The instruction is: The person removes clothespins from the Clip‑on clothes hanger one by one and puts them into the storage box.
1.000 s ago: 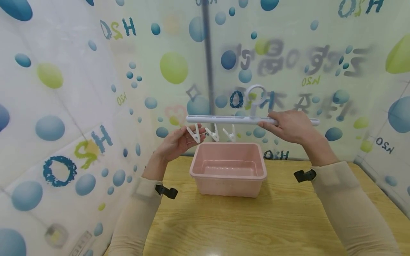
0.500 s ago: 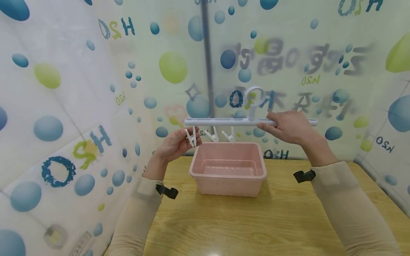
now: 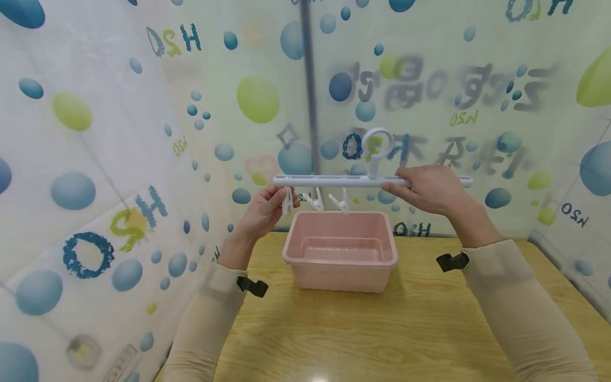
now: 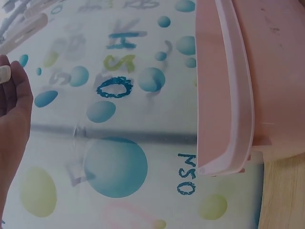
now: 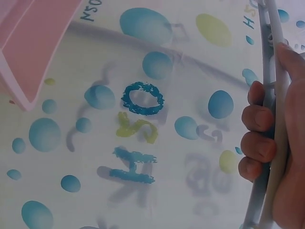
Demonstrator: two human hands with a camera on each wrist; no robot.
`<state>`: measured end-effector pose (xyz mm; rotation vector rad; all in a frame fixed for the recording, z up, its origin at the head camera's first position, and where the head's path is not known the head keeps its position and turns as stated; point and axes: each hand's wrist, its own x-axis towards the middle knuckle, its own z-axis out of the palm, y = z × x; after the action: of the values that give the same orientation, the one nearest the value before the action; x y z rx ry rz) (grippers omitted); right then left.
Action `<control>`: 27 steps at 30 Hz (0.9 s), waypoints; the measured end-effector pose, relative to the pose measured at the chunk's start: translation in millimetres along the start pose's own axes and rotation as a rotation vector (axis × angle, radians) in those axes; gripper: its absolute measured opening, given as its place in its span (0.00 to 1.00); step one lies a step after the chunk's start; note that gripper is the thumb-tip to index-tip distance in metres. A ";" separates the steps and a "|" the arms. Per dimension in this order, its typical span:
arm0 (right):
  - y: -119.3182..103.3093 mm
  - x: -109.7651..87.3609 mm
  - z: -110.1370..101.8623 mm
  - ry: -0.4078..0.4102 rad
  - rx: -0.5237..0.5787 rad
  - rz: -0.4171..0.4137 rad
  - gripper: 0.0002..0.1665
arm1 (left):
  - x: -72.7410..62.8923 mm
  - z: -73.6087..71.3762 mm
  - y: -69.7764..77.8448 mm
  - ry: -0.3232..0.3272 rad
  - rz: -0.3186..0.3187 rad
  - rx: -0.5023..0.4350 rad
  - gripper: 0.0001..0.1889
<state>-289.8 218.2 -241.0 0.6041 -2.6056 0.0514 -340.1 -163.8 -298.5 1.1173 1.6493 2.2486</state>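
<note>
Taking the pink tub (image 3: 341, 263) as clock centre, holds the white hanger (image 3: 329, 183) level at twelve o'clock, with the right hand (image 3: 431, 188) curled round its bar at two and the left hand (image 3: 263, 212) pinching the end clip (image 3: 287, 202) at ten. Probably light, stiff and slightly slippery; best grasped along the bar, sparing the slender, possibly brittle clip. Mind the tub's rim below and the patterned wall (image 3: 272, 53) beyond twelve; use the room toward six, over the wooden table (image 3: 334, 329).

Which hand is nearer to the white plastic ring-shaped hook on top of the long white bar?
Right: the right hand grips the bar close beside the hook's stem; the left hand is farther away, holding the leftmost white plastic clip below the bar's left end.
</note>
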 end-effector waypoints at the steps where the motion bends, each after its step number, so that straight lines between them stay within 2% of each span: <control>1: -0.1 0.3 -0.2 -0.002 -0.005 0.003 0.26 | 0.6 1.6 -0.3 0.028 0.011 0.021 0.09; 5: -1.3 0.6 -1.6 -0.015 -0.018 0.023 0.28 | 2.8 7.7 -1.5 0.154 0.050 0.082 0.06; 9: -2.9 0.1 -3.2 -0.023 -0.023 0.033 0.30 | 4.7 12.3 -3.4 0.240 0.099 0.141 0.07; 13: -4.3 0.0 -4.1 -0.021 -0.030 0.035 0.30 | 6.0 14.8 -5.1 0.289 0.157 0.246 0.06; 19: -5.1 -0.1 -5.3 -0.036 -0.032 0.041 0.31 | 6.0 15.3 -6.9 0.354 0.196 0.393 0.02; 23: -4.3 -0.7 -6.9 -0.058 -0.033 0.051 0.32 | 5.2 16.5 -6.7 0.379 0.210 0.441 0.02; 27: -2.3 -0.7 -8.4 -0.070 -0.032 0.063 0.35 | 4.7 16.4 -7.7 0.370 0.204 0.457 0.00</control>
<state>-284.7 217.5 -234.0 0.5211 -2.6873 0.0093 -335.5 -145.9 -300.9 1.0343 2.3901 2.3820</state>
